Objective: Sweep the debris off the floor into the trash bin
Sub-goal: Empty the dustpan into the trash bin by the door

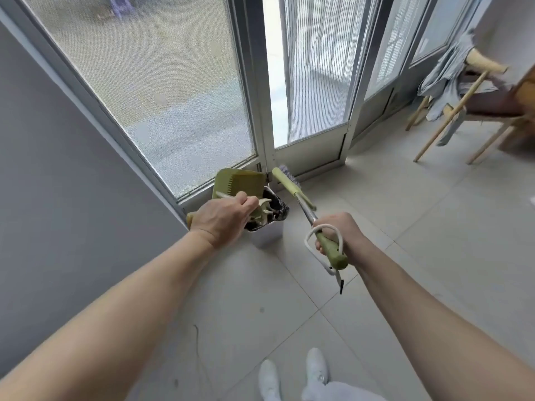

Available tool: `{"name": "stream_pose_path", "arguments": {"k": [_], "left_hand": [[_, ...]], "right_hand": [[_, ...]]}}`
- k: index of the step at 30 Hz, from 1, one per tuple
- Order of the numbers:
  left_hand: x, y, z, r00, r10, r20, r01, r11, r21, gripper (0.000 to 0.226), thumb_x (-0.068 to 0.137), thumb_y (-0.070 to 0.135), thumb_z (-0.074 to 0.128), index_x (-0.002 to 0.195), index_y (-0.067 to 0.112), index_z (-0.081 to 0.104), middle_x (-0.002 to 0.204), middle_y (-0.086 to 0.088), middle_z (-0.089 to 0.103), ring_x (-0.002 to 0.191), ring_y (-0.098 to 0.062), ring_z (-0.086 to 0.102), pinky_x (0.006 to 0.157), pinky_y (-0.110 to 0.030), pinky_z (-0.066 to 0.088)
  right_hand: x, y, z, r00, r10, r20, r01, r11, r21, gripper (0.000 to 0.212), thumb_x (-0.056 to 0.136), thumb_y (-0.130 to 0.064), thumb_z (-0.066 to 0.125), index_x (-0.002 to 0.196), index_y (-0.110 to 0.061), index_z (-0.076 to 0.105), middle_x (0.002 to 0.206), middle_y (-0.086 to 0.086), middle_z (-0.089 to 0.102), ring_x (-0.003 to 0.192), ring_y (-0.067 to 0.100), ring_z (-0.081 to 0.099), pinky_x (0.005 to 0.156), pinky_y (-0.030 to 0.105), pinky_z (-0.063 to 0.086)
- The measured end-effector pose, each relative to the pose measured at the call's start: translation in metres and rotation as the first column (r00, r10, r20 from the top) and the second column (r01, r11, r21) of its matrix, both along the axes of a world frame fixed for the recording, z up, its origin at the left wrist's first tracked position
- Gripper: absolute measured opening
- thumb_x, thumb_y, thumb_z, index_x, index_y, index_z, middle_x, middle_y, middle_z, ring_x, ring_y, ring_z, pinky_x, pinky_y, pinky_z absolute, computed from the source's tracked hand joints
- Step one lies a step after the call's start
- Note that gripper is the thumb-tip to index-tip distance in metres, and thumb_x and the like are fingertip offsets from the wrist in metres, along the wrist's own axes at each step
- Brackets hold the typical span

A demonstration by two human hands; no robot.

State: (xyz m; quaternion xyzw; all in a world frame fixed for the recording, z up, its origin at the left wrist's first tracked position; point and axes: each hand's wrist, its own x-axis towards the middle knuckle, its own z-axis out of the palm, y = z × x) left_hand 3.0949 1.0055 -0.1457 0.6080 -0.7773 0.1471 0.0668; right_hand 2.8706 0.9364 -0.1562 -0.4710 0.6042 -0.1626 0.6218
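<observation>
The pale tiled floor (419, 270) fills the lower frame, with a grey wall (43, 183) at the left and a glass door (173, 96) across the upper middle. A chair (489, 107) draped with cloth stands at the upper right, well apart from the work.

The trash bin (267, 238), white with a dark liner, sits left of centre in the corner where wall meets door. Over its mouth I hold the green dustpan (240, 182), tipped. My left grip (223, 218) is curled round its thin pale handle, right above the bin and much the nearer hand. Pale bits (265, 208) show at the bin's mouth; whether they are debris, I cannot tell.

My right grip (338, 233), centre right, is wrapped round the green end of the broom (307, 211). Its long axis runs up and left to the door sill, with its head just beside the bin's right side.

The corner hems the bin in on two sides. I judge the open room lies toward the lower right.
</observation>
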Motion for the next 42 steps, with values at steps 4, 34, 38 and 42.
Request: {"name": "stream_pose_path", "arguments": {"k": [4,34,38,42], "left_hand": [[0.006,0.003,0.013,0.999,0.035,-0.04,-0.033,0.998,0.044,0.021,0.077,0.007,0.077,0.084,0.005,0.057,0.063,-0.011,0.052,0.032,-0.026,0.048,0.026,-0.029,0.04],[-0.017,0.007,0.004,0.995,0.069,0.074,-0.092,0.919,0.382,0.016,0.099,0.018,0.042,0.114,0.016,0.049,0.102,-0.008,0.055,0.078,-0.033,0.064,0.056,-0.038,0.046],[-0.016,0.002,0.0,0.997,0.023,0.077,-0.052,0.914,0.402,0.019,0.1,0.021,0.042,0.117,0.014,0.048,0.104,-0.01,0.055,0.08,-0.033,0.063,0.059,-0.041,0.048],[-0.001,-0.004,0.014,0.996,0.084,-0.001,-0.08,0.952,0.296,0.024,0.1,0.027,0.043,0.115,0.012,0.053,0.099,-0.01,0.058,0.073,-0.032,0.063,0.057,-0.039,0.051]], "right_hand": [[0.001,0.003,0.002,0.995,-0.081,0.055,0.081,0.997,0.007,0.016,0.083,0.013,0.05,0.069,0.007,0.055,0.058,0.019,0.045,0.022,0.018,0.048,0.03,0.016,0.037],[0.005,0.013,0.019,0.987,-0.146,0.063,0.146,0.989,0.003,0.028,0.082,0.008,0.056,0.055,0.002,0.057,0.054,0.018,0.048,0.025,0.02,0.047,0.034,0.017,0.039],[0.001,0.012,0.015,0.985,-0.163,0.057,0.161,0.986,0.03,0.026,0.08,0.008,0.056,0.056,0.001,0.056,0.054,0.017,0.049,0.027,0.021,0.046,0.033,0.017,0.037],[0.0,0.011,0.01,0.985,-0.166,0.047,0.164,0.986,0.043,0.018,0.08,0.007,0.056,0.063,0.002,0.057,0.055,0.017,0.048,0.028,0.021,0.046,0.034,0.019,0.039]]}}
